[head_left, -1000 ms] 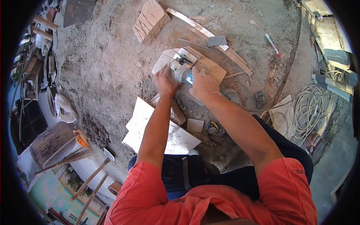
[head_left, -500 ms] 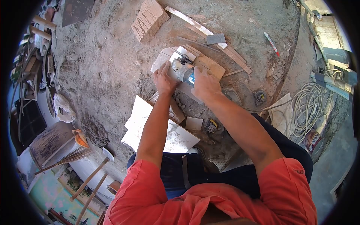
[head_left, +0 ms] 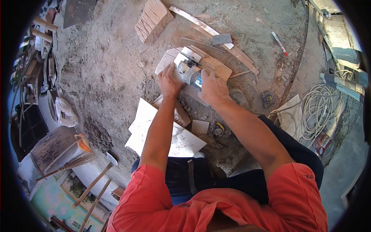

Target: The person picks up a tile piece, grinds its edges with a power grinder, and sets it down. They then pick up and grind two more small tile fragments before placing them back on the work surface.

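An angle grinder (head_left: 189,74) with a grey head and a blue body is in my right hand (head_left: 214,88), fingers wrapped round its body. Its dark disc (head_left: 190,59) lies over a piece of white tile (head_left: 179,60). My left hand (head_left: 169,82) grips the tile's near left side, fingers pointing away from me and close beside the grinder head. Under the tile are a pale slab (head_left: 164,63) and a tan board (head_left: 218,69) on the dusty ground.
White tiles (head_left: 176,141) lie below my left forearm. Nearby are a small tile offcut (head_left: 200,127), a tape measure (head_left: 267,98), a marker (head_left: 279,43), wooden strips (head_left: 242,58) and a scored block (head_left: 154,20). Coiled cable (head_left: 320,110) sits at right, a broom (head_left: 73,161) at left.
The grinder and my right hand have shifted very slightly to the right, and more of the disc shows. My left hand stays on the tile.
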Demonstrator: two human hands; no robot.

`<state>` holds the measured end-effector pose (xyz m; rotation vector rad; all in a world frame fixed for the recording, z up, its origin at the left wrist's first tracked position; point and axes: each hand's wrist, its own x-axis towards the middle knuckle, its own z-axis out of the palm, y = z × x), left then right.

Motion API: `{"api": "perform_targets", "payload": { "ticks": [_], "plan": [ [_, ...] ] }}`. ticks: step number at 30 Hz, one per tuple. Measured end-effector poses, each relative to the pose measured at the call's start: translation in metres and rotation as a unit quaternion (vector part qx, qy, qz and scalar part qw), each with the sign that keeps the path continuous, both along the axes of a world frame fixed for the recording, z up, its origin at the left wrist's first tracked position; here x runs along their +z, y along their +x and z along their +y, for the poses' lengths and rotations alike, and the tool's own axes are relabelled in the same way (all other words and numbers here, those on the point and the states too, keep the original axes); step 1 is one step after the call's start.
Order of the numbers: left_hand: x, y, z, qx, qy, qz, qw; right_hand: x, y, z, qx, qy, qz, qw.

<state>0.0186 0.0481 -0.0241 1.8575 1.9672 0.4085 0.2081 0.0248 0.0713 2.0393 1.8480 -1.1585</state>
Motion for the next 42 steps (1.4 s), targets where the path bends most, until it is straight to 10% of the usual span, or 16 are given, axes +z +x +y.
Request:
{"api": "perform_targets", "payload": {
  "ticks": [29, 42],
  "plan": [
    [-0.007, -0.018, -0.005, -0.006, 0.030, -0.044, 0.999, 0.030, 0.009, 0.014, -0.027, 0.019, 0.006, 0.999],
    [0.011, -0.023, 0.000, 0.132, -0.011, 0.106, 0.985, 0.097, 0.161, 0.079, 0.049, 0.196, 0.005, 0.979]
  ]
}}
